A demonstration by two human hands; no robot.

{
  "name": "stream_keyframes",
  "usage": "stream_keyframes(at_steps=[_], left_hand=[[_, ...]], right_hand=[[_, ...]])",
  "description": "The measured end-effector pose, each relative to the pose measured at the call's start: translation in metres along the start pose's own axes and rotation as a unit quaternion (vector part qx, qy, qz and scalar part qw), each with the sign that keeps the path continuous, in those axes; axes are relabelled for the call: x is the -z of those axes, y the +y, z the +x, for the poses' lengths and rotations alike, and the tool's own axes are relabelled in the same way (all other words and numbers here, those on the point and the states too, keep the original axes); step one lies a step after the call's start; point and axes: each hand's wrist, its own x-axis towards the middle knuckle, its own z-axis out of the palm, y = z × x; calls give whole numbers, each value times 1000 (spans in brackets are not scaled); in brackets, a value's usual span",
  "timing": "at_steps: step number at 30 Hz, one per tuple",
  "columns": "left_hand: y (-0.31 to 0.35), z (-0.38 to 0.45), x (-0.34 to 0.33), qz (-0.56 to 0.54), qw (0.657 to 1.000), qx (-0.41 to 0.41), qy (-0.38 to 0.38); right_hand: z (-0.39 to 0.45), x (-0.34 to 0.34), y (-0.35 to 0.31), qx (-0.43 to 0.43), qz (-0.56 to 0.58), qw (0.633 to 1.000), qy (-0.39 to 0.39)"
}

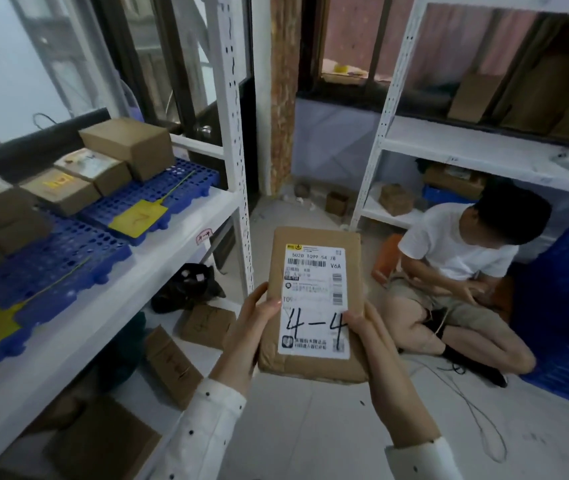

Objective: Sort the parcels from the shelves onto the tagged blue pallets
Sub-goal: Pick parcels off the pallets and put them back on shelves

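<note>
— Gripping what, exactly?
— Both hands hold one flat brown cardboard parcel (314,306) above the floor, in the aisle between the shelving units. Left hand (252,327) has its thumb curled over the left edge, its fingers (269,304) touching the white shipping label (314,303). Right hand (369,337) clasps the right edge, thumb laid on the label's lower corner.
— Marking on the label?
— "4-4", handwritten in black, below the printed barcodes.
— Sleeves?
— White with small dark dots, both wrists.
— Surroundings to the left?
— White metal shelf unit (234,133). Its upper shelf carries blue perforated plastic pallets (68,251), each with a yellow tag (137,216). Several brown cardboard boxes (127,147) sit on the pallets. More boxes lie on the lower shelf.
— To the right?
— A seated person in a white T-shirt (456,251), on the floor, beside a second white shelf unit and a blue plastic crate (567,306).
</note>
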Motion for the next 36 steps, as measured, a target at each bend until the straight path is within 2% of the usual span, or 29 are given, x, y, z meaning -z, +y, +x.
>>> stream_keyframes(at_steps=[5, 9, 14, 16, 21, 27, 32, 36], left_hand=[[14, 69, 20, 23, 998, 19, 62], [36, 116, 41, 25, 995, -10, 95], [70, 163, 54, -34, 989, -66, 130], [88, 178, 55, -68, 979, -86, 175], [123, 197, 77, -97, 958, -138, 230], [153, 207, 108, -172, 923, -162, 305], [176, 228, 125, -163, 884, -218, 381], [201, 253, 133, -179, 852, -238, 431]], right_hand=[[71, -2, -2, -27, -20, 999, -37], [134, -16, -8, -34, -39, 996, -71], [210, -44, -24, -33, -60, 993, -98], [238, -56, -29, -26, -70, 990, -116], [292, -89, -32, -38, -58, 980, -188], [343, -141, -40, -36, -34, 955, -291], [380, -169, -44, -35, 11, 934, -356], [423, -201, -45, -78, 33, 916, -393]])
